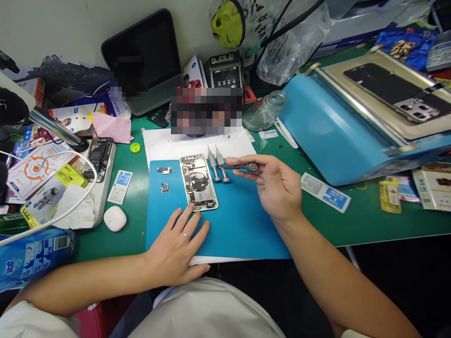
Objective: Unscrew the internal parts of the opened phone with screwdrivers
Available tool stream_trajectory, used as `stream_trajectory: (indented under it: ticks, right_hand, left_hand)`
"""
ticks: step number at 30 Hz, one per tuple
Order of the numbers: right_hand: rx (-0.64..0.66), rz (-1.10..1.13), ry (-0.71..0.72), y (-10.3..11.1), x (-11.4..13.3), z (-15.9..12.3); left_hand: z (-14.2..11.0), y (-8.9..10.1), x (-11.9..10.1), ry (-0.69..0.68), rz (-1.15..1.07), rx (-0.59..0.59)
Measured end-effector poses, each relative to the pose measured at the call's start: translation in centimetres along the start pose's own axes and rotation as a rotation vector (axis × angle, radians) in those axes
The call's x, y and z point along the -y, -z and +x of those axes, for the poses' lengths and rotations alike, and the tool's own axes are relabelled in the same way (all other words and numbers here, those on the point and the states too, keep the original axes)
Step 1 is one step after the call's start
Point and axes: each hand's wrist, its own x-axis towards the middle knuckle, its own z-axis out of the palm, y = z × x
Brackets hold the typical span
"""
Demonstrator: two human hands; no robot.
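Note:
An opened smartphone [202, 185] lies on the blue mat [239, 225], its inner parts bared and a dark round patch in its middle. My left hand [179, 244] rests on the mat with fingers spread, one fingertip at the phone's lower edge. To the phone's right, my right hand [278, 185] grips a dark screwdriver [246, 166] between thumb and fingers, its shaft pointing left. Two grey screwdrivers [213, 164] lie side by side next to the phone. Left of it sit a small metal bracket [164, 170] and a cluster of tiny parts [165, 187].
A blue machine [317, 126] with a phone back on top fills the right side. Boxes, a second opened phone [99, 157] and a white earbud case [115, 218] crowd the left. At the back stand a dark screen [144, 51] and a glass jar [265, 112].

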Motion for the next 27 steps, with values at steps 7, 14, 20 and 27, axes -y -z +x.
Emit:
stream_trajectory:
  ticks: [7,14,20,27]
  right_hand:
    - [0.031,0.002,-0.006,0.22,-0.08,-0.13]
    - [0.014,-0.055,0.093,0.00,-0.46,0.06]
    - [-0.055,-0.151,0.174,-0.33,-0.77,0.16]
    - [-0.186,-0.084,0.204,-0.52,0.19,-0.29]
  left_hand:
    - [-0.02,0.08,-0.05,-0.003,0.007,0.000]
    - [-0.02,0.14,-0.08,0.001,0.003,0.003]
    - [0.00,0.06,-0.10,0.004,0.007,0.001]
    - [-0.08,0.08,-0.17,0.007,0.016,-0.002]
